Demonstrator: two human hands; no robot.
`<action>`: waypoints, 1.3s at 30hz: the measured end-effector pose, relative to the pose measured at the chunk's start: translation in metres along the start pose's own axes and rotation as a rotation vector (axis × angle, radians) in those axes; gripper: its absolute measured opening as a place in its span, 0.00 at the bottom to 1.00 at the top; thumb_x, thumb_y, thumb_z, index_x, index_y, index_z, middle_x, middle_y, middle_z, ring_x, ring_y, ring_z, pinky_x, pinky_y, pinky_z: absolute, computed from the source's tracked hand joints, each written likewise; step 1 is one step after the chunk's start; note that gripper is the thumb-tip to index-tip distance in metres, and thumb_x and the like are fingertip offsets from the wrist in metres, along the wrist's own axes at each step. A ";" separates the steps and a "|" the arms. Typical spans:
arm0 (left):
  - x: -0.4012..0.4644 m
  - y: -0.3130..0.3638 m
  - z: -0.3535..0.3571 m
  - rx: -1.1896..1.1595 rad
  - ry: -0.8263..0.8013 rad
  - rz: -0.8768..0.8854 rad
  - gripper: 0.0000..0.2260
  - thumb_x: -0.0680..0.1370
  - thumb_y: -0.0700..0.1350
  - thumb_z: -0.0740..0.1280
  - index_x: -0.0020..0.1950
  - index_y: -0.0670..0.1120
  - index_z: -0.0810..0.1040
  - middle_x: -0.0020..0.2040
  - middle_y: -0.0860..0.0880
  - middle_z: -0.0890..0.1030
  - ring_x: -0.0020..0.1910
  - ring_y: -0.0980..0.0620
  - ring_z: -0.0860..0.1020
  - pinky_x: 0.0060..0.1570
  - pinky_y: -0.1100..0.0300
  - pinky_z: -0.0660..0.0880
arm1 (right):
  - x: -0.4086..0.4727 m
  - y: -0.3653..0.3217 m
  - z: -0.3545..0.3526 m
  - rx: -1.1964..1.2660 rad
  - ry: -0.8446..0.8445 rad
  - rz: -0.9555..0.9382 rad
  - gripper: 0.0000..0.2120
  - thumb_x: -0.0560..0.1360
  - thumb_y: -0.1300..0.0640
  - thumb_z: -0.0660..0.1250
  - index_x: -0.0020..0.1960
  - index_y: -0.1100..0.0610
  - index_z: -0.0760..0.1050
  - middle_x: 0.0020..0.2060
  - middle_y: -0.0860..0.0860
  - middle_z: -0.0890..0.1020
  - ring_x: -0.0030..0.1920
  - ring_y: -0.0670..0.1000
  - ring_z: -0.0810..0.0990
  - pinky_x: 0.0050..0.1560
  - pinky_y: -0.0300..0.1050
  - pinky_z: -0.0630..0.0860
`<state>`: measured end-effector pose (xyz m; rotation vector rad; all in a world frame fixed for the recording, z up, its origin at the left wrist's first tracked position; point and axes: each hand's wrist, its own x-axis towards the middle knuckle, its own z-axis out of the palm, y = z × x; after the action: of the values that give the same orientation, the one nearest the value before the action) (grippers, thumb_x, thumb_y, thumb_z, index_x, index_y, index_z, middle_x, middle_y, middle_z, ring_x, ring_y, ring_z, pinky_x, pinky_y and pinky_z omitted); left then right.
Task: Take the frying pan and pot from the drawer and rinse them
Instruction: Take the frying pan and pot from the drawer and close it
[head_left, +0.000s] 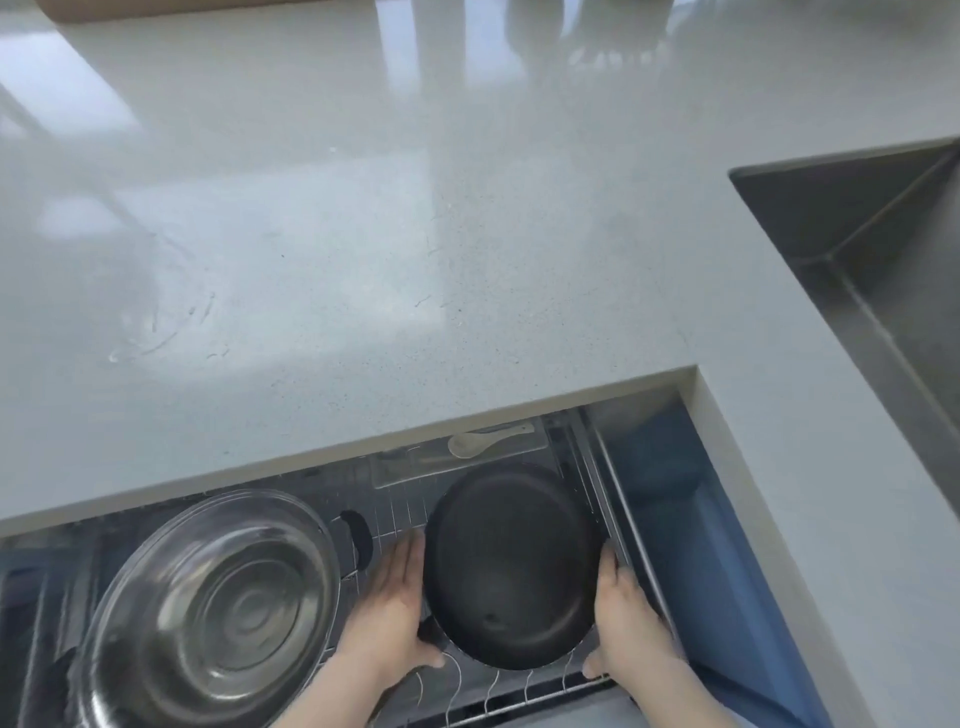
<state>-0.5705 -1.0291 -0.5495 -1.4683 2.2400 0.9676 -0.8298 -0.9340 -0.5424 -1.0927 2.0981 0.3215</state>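
A round black pan (511, 564) sits in the wire rack of the open drawer (524, 699) below the counter edge. My left hand (395, 608) presses flat against the pan's left side, with its thumb under a short black handle stub. Along the pan's right rim lies my right hand (626, 618), fingers pointing away from me. Both hands clasp the pan between them. A large shiny steel bowl-shaped pot (213, 608) lies in the drawer's left half, with a black handle (358, 538) showing behind it.
The grey stone countertop (363, 234) overhangs the back of the drawer. A steel sink (862, 244) is set into the counter at the right. A white plastic spoon (485, 441) lies in a tray at the drawer's back. A blue panel (691, 519) flanks the drawer's right side.
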 end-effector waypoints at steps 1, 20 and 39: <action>0.004 -0.001 0.000 -0.008 -0.012 -0.003 0.63 0.64 0.56 0.79 0.77 0.46 0.31 0.79 0.50 0.36 0.78 0.51 0.38 0.76 0.56 0.55 | 0.002 0.000 0.004 0.002 0.014 0.005 0.69 0.60 0.52 0.83 0.78 0.58 0.32 0.72 0.54 0.60 0.70 0.52 0.69 0.68 0.48 0.70; 0.035 -0.008 0.029 -0.348 -0.116 -0.105 0.65 0.62 0.45 0.78 0.69 0.67 0.22 0.77 0.46 0.54 0.62 0.50 0.76 0.55 0.58 0.76 | 0.027 0.020 0.035 0.308 0.013 -0.139 0.74 0.57 0.55 0.81 0.70 0.42 0.18 0.73 0.52 0.62 0.58 0.50 0.78 0.57 0.43 0.76; -0.006 -0.006 -0.019 -0.690 -0.213 0.058 0.62 0.60 0.42 0.79 0.72 0.71 0.36 0.68 0.64 0.70 0.66 0.60 0.72 0.60 0.63 0.75 | 0.018 0.026 -0.008 0.459 -0.209 -0.215 0.75 0.50 0.57 0.83 0.74 0.36 0.29 0.74 0.42 0.59 0.71 0.50 0.65 0.68 0.48 0.72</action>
<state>-0.5606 -1.0391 -0.5346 -1.4417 1.8840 1.9472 -0.8608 -0.9335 -0.5527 -0.9471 1.7330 -0.1413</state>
